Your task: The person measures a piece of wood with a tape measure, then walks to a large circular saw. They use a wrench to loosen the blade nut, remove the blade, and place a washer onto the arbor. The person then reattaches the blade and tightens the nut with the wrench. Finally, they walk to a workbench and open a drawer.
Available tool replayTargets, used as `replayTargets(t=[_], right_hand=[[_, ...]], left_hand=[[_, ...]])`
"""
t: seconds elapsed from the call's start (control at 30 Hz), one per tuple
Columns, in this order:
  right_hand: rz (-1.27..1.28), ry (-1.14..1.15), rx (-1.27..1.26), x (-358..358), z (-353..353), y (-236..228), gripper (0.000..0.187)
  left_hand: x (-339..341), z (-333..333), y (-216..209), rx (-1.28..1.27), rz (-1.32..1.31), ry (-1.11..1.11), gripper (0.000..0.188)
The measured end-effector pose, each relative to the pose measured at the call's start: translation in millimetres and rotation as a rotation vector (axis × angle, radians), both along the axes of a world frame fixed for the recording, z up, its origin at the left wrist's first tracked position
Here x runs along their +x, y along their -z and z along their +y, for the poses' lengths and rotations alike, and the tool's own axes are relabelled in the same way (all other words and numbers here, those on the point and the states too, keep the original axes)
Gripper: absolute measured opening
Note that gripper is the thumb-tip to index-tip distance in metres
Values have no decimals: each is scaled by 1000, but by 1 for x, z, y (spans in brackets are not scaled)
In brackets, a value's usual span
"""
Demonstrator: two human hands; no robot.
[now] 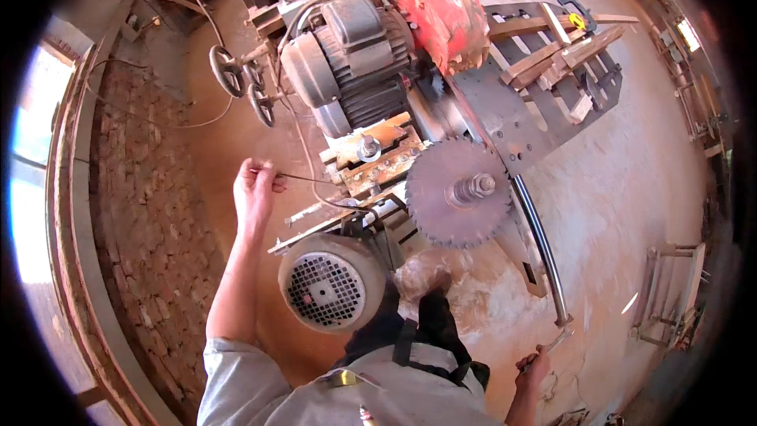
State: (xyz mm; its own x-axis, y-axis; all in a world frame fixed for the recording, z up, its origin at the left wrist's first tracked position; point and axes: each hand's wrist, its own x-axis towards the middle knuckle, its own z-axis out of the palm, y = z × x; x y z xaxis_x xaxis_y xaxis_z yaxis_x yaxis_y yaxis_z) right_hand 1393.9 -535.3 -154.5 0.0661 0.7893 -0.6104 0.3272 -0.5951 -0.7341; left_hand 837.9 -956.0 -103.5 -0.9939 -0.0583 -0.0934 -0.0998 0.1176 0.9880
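Observation:
My left hand is raised beside the machine, its fingers pinched on a thin dark rod that points toward the yellow-brown clamp block. Low on the right, my right hand is closed round a metal wrench, whose open jaw sticks up past the fingers. That jaw shows just below the end of a shiny steel bar. Between my hands stands a toothed circular saw blade, mounted on a threaded spindle with a nut.
A grey finned motor sits behind the clamp block; a second motor with a grille is close to my body. Beyond the blade are a red guard and a slotted metal table with wood pieces. Handwheels and a hanging cable lie left.

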Motion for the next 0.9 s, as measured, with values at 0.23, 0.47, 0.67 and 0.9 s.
replayTargets(t=[0.23,0.47,0.67,0.9], right_hand=[[126,-342,50,-113,27,-48,28],[758,-780,-146,-219,26,-92,26],[833,-1217,-239,-297,18,-132,32],[931,-883,-580,-312,28,-102,32]], left_hand=[[77,24,-127,-154,328,-412,7],[183,56,-178,233,505,-365,36],[238,198,-153,516,185,-83,37],[277,246,-88,145,123,252,58]])
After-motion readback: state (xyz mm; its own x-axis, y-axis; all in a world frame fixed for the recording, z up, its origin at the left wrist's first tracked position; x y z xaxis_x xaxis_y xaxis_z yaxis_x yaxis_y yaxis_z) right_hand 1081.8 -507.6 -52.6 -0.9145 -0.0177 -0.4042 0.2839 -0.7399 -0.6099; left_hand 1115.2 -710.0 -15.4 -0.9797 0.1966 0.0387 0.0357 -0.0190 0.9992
